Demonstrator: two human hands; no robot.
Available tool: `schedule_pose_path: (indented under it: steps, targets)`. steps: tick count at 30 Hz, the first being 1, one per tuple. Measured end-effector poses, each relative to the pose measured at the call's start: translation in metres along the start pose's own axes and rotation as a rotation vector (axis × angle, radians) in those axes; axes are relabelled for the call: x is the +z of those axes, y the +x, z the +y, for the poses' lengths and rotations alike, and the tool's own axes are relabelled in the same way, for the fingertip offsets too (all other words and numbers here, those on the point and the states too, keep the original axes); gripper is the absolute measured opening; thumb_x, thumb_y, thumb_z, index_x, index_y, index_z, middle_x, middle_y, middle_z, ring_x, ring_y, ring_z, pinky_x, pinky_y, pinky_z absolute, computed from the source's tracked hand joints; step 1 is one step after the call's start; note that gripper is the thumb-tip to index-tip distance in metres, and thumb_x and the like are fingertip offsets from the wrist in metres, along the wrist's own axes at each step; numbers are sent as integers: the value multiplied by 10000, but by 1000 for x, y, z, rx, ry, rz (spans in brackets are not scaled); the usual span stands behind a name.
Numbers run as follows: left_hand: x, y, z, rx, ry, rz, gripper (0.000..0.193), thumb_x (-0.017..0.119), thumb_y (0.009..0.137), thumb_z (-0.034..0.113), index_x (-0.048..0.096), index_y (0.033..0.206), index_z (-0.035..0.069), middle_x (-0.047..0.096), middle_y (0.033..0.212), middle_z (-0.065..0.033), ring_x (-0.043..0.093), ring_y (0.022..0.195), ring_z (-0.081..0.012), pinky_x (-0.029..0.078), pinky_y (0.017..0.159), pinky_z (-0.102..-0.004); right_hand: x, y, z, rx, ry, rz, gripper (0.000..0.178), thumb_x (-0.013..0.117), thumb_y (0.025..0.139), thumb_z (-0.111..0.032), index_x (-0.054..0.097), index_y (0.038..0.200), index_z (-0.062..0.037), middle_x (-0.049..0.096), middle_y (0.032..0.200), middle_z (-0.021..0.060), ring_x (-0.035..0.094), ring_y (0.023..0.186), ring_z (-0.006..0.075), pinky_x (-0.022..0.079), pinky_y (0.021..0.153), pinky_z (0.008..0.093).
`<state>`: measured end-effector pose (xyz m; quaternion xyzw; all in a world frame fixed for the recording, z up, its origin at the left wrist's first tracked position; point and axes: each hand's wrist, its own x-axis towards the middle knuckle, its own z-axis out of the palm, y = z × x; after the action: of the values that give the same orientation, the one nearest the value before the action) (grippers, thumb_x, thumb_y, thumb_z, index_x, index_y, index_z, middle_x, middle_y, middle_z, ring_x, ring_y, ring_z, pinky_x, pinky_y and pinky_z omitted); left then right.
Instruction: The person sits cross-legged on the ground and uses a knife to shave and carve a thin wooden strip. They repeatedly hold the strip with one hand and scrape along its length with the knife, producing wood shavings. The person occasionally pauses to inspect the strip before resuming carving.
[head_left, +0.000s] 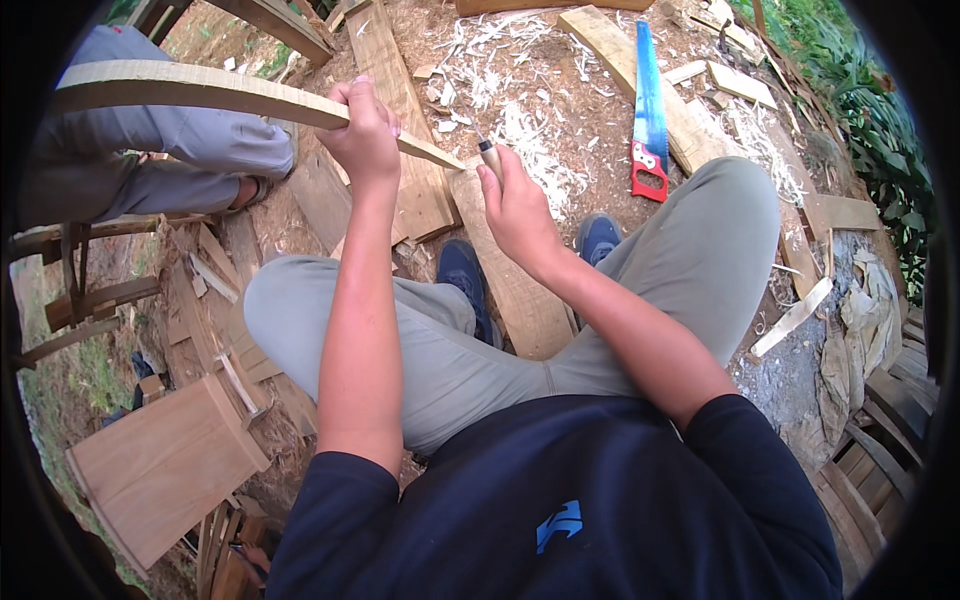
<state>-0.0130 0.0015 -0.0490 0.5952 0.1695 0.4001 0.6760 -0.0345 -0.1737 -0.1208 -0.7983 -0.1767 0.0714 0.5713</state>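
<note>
My left hand (362, 130) is wrapped round a long wooden strip (220, 85) that slants from the upper left down toward the middle. The strip's tapered end lies at the far end of a plank (520, 295) between my legs. In my right hand (520, 210) is a hand tool with a wooden handle (491, 160), a dark collar and a thin metal end pointing away from me. The metal end is too small to tell its exact kind. The tool is close beside the strip's tip.
A handsaw (648, 120) with blue blade and red handle lies ahead on the right, beside a board (610, 50). Pale shavings (520, 110) cover the ground. Another person's legs (190, 145) are at the left. A wooden panel piece (165, 465) stands at the lower left.
</note>
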Motion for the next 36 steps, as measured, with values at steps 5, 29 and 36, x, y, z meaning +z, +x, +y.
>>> schedule_pose_path:
  steps: [5, 29, 36]
  targets:
    - [7, -1, 0, -4, 6, -13, 334, 554, 963, 98, 385, 675, 104, 377, 471, 7, 352, 366, -92, 328, 378, -277, 1, -2, 36, 215, -301, -456, 284, 479, 1022, -256, 479, 1224, -57, 655, 852, 299, 634, 874, 499, 499, 769, 564]
    - [3, -4, 2, -18, 27, 3, 329, 540, 974, 99, 374, 690, 103, 356, 485, 1, 345, 371, -100, 359, 413, -289, 0, -10, 9, 28, -54, -142, 288, 474, 1033, -280, 497, 1183, -35, 638, 782, 299, 632, 782, 501, 477, 698, 573]
    - [4, -3, 1, -6, 25, 9, 339, 542, 972, 100, 373, 679, 103, 360, 485, 1, 352, 368, -101, 353, 400, -285, 1, -12, 36, 148, -331, -366, 300, 456, 1039, -309, 484, 1154, -33, 649, 781, 283, 638, 772, 498, 487, 684, 575]
